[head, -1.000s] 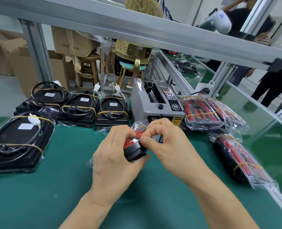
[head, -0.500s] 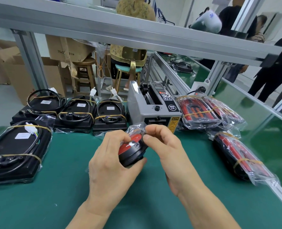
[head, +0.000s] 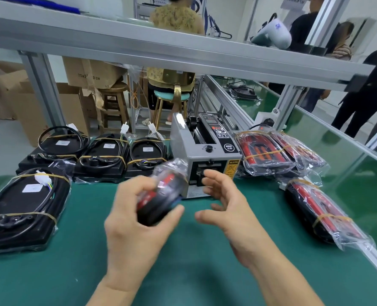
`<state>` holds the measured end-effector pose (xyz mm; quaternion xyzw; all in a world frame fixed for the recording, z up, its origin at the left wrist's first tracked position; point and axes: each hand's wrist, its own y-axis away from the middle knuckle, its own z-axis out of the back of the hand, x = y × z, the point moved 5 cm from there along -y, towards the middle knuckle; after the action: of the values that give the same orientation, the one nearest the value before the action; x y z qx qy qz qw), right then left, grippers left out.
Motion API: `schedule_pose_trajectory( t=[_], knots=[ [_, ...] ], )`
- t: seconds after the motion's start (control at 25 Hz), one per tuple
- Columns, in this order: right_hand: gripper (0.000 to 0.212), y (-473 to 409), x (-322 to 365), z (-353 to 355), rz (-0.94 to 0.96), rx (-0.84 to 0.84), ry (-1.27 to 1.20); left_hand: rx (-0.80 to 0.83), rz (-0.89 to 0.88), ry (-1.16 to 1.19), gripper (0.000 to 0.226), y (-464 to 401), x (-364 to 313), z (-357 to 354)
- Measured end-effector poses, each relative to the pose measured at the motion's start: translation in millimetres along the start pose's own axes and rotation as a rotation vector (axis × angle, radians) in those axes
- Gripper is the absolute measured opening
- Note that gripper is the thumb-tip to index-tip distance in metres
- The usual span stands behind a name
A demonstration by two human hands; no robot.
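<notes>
My left hand grips a small round black-and-red part in a clear plastic bag, held above the green mat and blurred by motion. My right hand hovers just to the right of it, fingers spread and loosely curled, holding nothing. Right behind both hands stands a grey tape dispenser, its front slot facing me.
Several black parts with coiled cables and rubber bands lie at the left and back left. Bagged red-and-black parts lie at the right, another one nearer me. An aluminium frame rail crosses overhead. People stand at the far right.
My right hand has let go of the bagged part and pulled away to the right, fingers spreading. The left hand has turned the part, which is blurred.
</notes>
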<state>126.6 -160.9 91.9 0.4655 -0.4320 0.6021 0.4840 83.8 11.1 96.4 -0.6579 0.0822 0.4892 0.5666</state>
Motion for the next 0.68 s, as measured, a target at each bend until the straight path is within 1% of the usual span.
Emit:
schedule_pose_trajectory(
  t=[0.04,0.08,0.16,0.2,0.28,0.32,0.36,0.48,0.52,0.6,0.64,0.68],
  knots=[
    [0.079,-2.3,-4.5,10.2,-0.02,0.011,0.056,-0.058,0.061,0.118,0.048,-4.3,6.9,5.9],
    [0.088,-4.5,-7.3,15.8,-0.04,0.064,0.083,-0.102,0.137,0.275,0.049,-6.9,14.0,9.1],
    [0.101,-8.0,-9.6,11.6,-0.062,0.246,0.091,-0.136,0.273,0.577,0.048,-3.8,24.9,6.9],
    [0.097,-10.6,-9.2,8.6,-0.05,0.302,0.107,-0.126,0.318,0.656,0.046,1.1,29.2,3.7],
    [0.072,-18.1,-4.8,11.5,0.005,0.27,0.171,-0.031,0.389,0.72,0.045,13.7,38.1,-1.7],
    [0.061,-20.9,-1.0,15.0,0.041,0.243,0.219,0.039,0.427,0.727,0.046,18.4,43.2,-2.1],
    [0.056,-23.5,3.0,18.5,0.083,0.23,0.298,0.108,0.457,0.711,0.047,19.8,49.0,0.0],
    [0.052,-25.9,7.3,23.4,0.19,0.225,0.645,0.274,0.49,0.531,0.049,10.1,59.5,12.2],
    [0.053,-25.1,6.4,22.2,0.199,0.224,0.708,0.371,0.464,0.469,0.052,5.6,57.3,12.6],
    [0.054,-23.2,6.2,18.5,0.191,0.211,0.726,0.585,0.383,0.304,0.052,0.8,49.4,7.6],
    [0.054,-22.3,6.6,17.0,0.193,0.206,0.735,0.636,0.36,0.213,0.049,0.3,47.1,4.3],
    [0.054,-21.5,6.5,15.8,0.203,0.21,0.754,0.627,0.357,0.141,0.046,-0.1,46.7,2.1]
  ],
)
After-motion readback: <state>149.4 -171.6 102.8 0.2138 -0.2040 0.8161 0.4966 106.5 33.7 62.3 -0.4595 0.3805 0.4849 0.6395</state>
